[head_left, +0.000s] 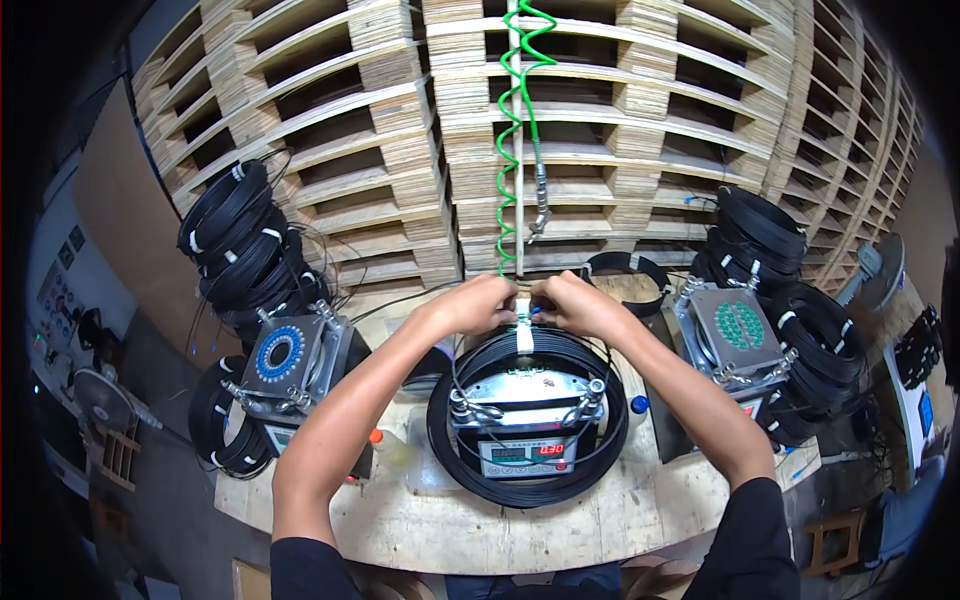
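Note:
My left hand and my right hand meet close together beyond the middle machine, fingers pinched. A small blue piece shows at my right fingertips. What my left fingers grip is too small to make out. Between and just below the hands, a white strip hangs over a coil of black cable. That coil encircles a bench machine with a metal clamp plate, knobs at both ends and a lit red display.
Similar machines flank me: the left bears a ring of blue connectors, the right green connectors. Black cable coils are piled at left and right. A green coiled air hose hangs before stacked wooden pallets. Small bottles stand nearby.

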